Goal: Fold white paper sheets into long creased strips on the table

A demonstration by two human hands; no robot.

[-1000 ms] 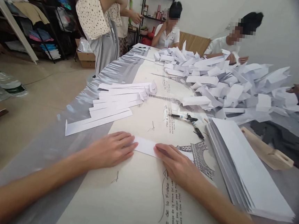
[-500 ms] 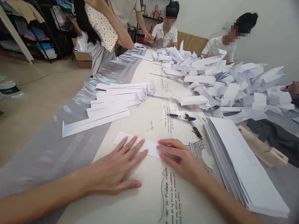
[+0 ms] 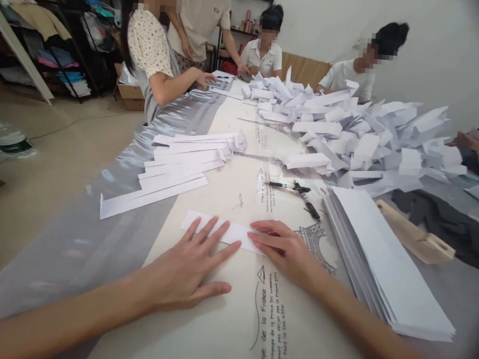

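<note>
Stretching away lengthwise, the printed cream cloth lies with a heap of folded papers at its far right; nearer on that side is a stack of long sheets; fanned paper strips lie to the left. The left hand has its fingers spread apart; the right hand's are bent, whether pinching I cannot tell; beneath both fingertips, the white strip lies on the cloth; black pens lie beyond.
</note>
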